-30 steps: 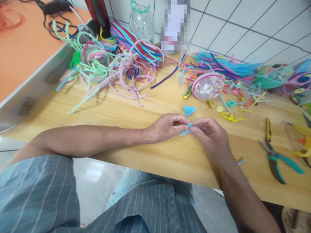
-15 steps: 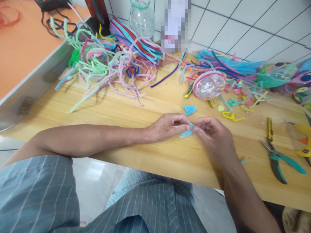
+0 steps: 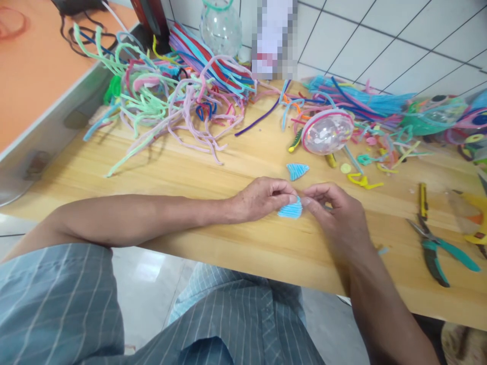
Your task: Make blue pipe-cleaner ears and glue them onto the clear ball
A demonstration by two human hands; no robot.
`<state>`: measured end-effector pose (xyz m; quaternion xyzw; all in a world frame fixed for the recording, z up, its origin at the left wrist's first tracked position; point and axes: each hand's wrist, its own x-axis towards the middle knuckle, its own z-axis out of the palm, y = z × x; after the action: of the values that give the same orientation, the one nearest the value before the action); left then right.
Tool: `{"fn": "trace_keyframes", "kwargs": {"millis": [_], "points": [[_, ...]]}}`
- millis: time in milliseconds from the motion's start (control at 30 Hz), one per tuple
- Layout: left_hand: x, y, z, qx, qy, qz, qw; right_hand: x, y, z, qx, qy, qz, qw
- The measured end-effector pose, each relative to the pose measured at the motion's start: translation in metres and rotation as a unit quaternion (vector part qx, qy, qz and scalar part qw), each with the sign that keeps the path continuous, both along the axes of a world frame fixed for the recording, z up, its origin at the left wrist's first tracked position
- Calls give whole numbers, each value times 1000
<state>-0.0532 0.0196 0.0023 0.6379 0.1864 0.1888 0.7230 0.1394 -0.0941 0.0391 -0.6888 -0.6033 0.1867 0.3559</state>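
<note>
Both hands, left [image 3: 262, 198] & right [image 3: 335, 213], pinching blue folded pipe-cleaner fan [image 3: 290, 209] at top corner, low over worktop [image 3: 198, 172], prob. to keep zigzag folds tight; matching fan [image 3: 297, 171] just beyond.

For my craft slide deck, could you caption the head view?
Both hands pinch a light-blue folded pipe-cleaner piece above a wooden table.

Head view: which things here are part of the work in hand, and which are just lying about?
In hand:
- folded blue pipe-cleaner piece, pinched between left hand and right hand
- matching blue piece, on the table just beyond

Lying about:
- loose pipe-cleaner heap
- clear ball
- teal pliers
- yellow-handled tool
</note>
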Motion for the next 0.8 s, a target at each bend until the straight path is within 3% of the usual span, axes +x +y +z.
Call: {"fn": "trace_keyframes", "kwargs": {"millis": [100,200,400,600,800], "points": [[-1,1,0,-12,-1,-11,1000,2,2,-3,21,-36,13,999],[-1,2,0,-32,-11,-9,999,5,3,-9,92,-104,12,990],[-1,3,2,-49,-27,38,998,-3,-4,-13,266,-256,-51,928],[-1,3,0,-27,-35,83,996,-22,-5,-13,255,-289,11,923],[0,1,-1,-7,-57,82,995,-24,0,-17,259,-285,9,923]]}}
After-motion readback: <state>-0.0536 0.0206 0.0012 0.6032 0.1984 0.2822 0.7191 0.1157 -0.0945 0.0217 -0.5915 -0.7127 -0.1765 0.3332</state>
